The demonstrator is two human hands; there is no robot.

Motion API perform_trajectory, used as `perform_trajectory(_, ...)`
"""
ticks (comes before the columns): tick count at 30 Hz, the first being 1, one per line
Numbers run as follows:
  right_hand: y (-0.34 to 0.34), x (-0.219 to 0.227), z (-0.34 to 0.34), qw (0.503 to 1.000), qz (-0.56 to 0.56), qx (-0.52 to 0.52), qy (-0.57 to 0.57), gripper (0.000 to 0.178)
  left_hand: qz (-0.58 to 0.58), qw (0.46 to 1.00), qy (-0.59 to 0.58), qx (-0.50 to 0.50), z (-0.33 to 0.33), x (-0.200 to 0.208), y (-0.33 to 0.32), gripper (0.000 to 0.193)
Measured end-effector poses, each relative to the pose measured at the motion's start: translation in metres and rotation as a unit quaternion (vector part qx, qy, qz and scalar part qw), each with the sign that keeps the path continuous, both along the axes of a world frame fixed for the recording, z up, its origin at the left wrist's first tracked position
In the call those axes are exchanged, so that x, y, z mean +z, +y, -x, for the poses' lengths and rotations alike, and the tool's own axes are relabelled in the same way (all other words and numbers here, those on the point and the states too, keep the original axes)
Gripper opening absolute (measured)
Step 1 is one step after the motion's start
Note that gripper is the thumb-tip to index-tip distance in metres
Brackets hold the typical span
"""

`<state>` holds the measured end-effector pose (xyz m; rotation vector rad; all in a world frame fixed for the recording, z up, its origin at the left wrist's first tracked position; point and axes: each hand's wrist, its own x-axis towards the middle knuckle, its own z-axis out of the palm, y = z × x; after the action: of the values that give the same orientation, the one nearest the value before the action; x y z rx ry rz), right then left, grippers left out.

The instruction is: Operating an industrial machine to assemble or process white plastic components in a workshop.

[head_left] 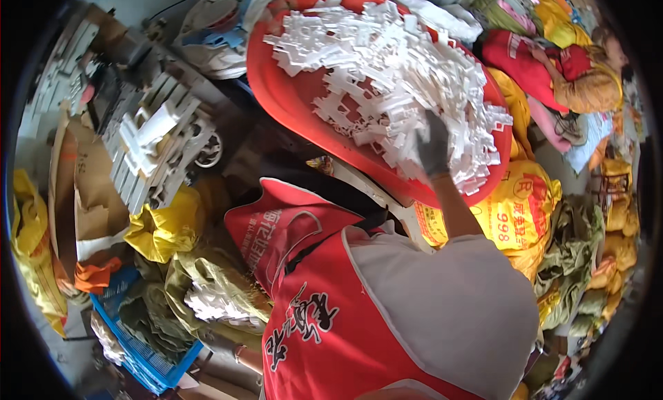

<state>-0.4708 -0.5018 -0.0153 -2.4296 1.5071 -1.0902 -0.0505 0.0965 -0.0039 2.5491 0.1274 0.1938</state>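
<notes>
My right hand, in a dark glove, reaches into a heap of white plastic pieces in a large red tub. Its fingers look stretched out against the pieces, with the tips partly lost among them. At the lower left my left hand, in a greyish glove, is low beside an olive sack that has white pieces in its mouth. The fingers of that hand are too hidden to show whether they hold anything. A red apron covers my front.
A bench with grey slats carries a white plastic part on the left. Below it are a cardboard box, a yellow bag and a blue crate. Yellow sacks stand right of the tub; another person sits beyond.
</notes>
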Motion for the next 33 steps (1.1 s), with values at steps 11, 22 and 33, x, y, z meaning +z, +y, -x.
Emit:
perform_trajectory(11,-0.032,-0.061,0.078,0.909,-0.256,-0.306,0.125,0.060,-0.045,0.960,-0.040,-0.273,-0.010,0.042,-0.155,0.030)
perform_trajectory(22,-0.001,-0.049,0.008,0.933,-0.213,-0.268,0.106,0.059,-0.063,0.943,-0.005,-0.327,-0.010,0.035,-0.182,0.031)
perform_trajectory(33,-0.033,-0.125,0.153,0.837,-0.312,-0.290,-0.343,0.053,-0.061,0.951,0.011,-0.304,-0.012,0.036,-0.164,0.031)
